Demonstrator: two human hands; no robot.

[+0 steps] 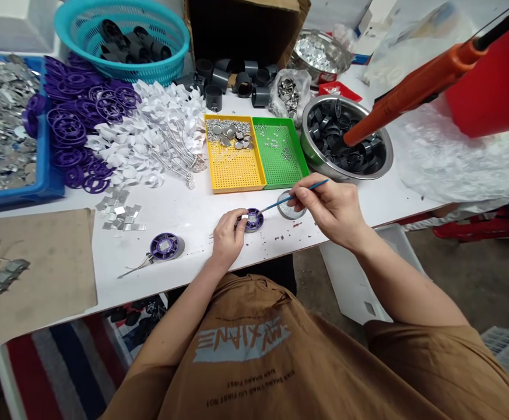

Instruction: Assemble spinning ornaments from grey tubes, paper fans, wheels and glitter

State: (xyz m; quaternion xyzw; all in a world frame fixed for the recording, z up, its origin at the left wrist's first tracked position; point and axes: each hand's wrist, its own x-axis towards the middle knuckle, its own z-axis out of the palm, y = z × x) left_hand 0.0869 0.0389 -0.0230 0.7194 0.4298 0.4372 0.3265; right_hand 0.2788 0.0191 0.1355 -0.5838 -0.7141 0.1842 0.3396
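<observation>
My left hand point(230, 238) grips the left side of a small round part with a purple spoked top point(255, 220), resting at the table's front. In my right hand point(330, 211) is a thin blue stick point(280, 202), its tip at the upper right of the purple part. A round shallow dish point(291, 209) stands beneath and beside my right fingers, partly hidden by them. Another purple-topped round part point(165, 246) with wires sits further left on the table.
Behind are a yellow tray point(237, 169), a green tray point(283, 169) and a steel bowl point(385, 160) of black parts. An orange tool point(411, 87) hangs over the bowl. Purple rings point(68, 125), white pieces point(149, 134) and metal plates point(120, 211) lie left; cardboard point(53, 251) covers the left front.
</observation>
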